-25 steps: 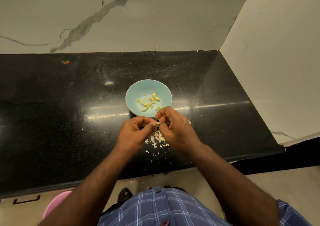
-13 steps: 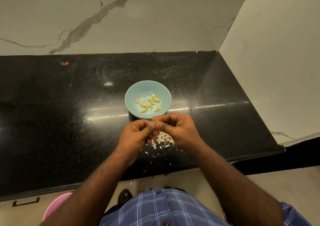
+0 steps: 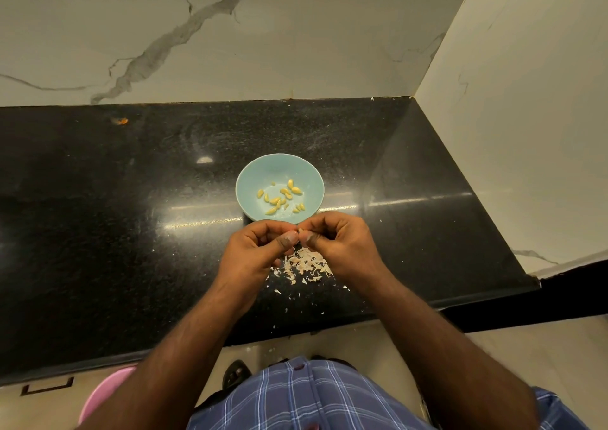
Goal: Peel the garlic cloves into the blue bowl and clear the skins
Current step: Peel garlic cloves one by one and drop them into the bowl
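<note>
Both hands shifted slightly right — pinching what looks like clove (image 3: 300, 231); blue bowl (image 3: 250, 183) holds peeled cloves (image 3: 283, 196).

**Colours and patterns on the counter**

Pale blue-green bowl (image 3: 250, 179), plain and unpatterned. Inside, yellow peeled garlic cloves (image 3: 279, 196), some tending to pale gold. Off-white to beige papery skins (image 3: 304, 265), scattered over black. Black polished countertop (image 3: 98, 199), finely speckled with lighter flecks, streaked with bright white glare. Small orange spot (image 3: 120, 120) near the back edge. White marble wall (image 3: 230, 34) with grey veining running diagonally; same white with fainter grey veins on the side wall (image 3: 526, 117). Blue shirt (image 3: 296, 400), checked with thin white and darker blue lines. Pink rounded object (image 3: 105, 390) at lower left. Beige floor (image 3: 362, 340).
</note>
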Tool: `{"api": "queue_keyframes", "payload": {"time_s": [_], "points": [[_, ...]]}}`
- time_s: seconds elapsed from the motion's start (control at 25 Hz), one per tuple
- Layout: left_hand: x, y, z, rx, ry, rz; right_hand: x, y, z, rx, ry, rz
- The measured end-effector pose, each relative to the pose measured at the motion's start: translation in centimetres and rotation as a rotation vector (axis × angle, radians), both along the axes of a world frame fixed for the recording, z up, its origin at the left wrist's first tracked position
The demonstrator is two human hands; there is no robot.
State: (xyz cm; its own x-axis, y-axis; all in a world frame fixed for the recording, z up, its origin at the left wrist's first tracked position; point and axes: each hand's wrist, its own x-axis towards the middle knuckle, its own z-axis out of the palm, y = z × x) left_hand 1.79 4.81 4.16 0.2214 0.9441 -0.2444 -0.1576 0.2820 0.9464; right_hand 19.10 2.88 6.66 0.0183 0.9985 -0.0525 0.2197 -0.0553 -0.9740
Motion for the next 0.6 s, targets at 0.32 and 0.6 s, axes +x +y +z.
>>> {"api": "queue_keyframes", "payload": {"time_s": [0.32, 0.6], "points": [[0.1, -0.3, 0.6, 0.046, -0.048, 0.004, -0.2, 0.0, 0.1, -0.036, -0.18, -0.03], [-0.7, -0.6, 1.0, 0.078, -0.064, -0.096, -0.6, -0.4, 1.2, -0.267, 0.109, -0.007]]}}
